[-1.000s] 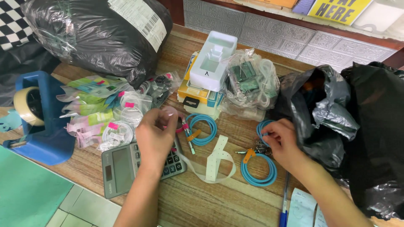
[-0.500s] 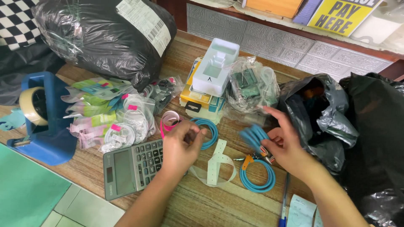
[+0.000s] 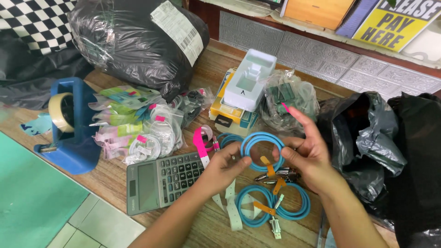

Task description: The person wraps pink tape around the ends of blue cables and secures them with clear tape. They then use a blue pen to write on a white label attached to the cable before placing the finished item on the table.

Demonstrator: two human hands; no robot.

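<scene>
Both my hands hold up one coiled blue cable with an orange tie above the wooden counter. My left hand pinches the coil's lower left side. My right hand grips its right side, with the upper fingers spread. Below them lies another coiled blue cable with orange ties and metal plugs, on white paper strips. A pink-tagged cable lies just left of the coil.
A grey calculator lies left of my left arm. Bagged cables are piled beside a blue tape dispenser. A white tray on boxes, a clear bag of parts and black plastic bags ring the space.
One blue coil has been lifted off the counter and both hands have come together on it. The camera view has moved slightly.
</scene>
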